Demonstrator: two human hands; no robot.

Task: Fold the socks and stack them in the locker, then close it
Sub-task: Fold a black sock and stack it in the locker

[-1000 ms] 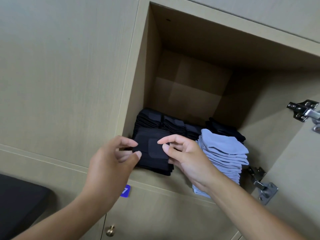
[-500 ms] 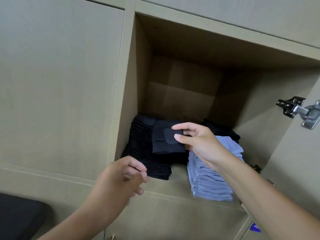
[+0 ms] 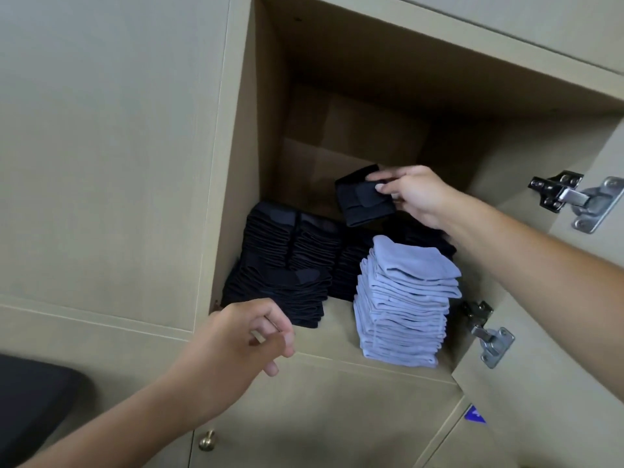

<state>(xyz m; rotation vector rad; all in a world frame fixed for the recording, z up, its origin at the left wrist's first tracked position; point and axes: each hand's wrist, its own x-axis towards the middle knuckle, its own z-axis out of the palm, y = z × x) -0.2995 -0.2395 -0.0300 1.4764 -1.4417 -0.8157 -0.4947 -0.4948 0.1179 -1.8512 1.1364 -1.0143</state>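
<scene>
The left hand (image 3: 236, 336), at 7 o'clock, has drawn back from the locker (image 3: 337, 130), fingers loosely curled and empty. Toward 3 o'clock, the right hand (image 3: 415, 194) has lifted a folded black sock (image 3: 361, 201), pinched in its fingers, above the rear black stacks (image 3: 293, 251), probably to set it down. A blue stack (image 3: 405, 298) stands at 5 o'clock.

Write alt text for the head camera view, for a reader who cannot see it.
A person's right hand holds a folded black sock inside an open wooden locker, above black sock stacks and a light blue sock stack. The left hand hangs loosely curled and empty at the locker's front edge.
</scene>
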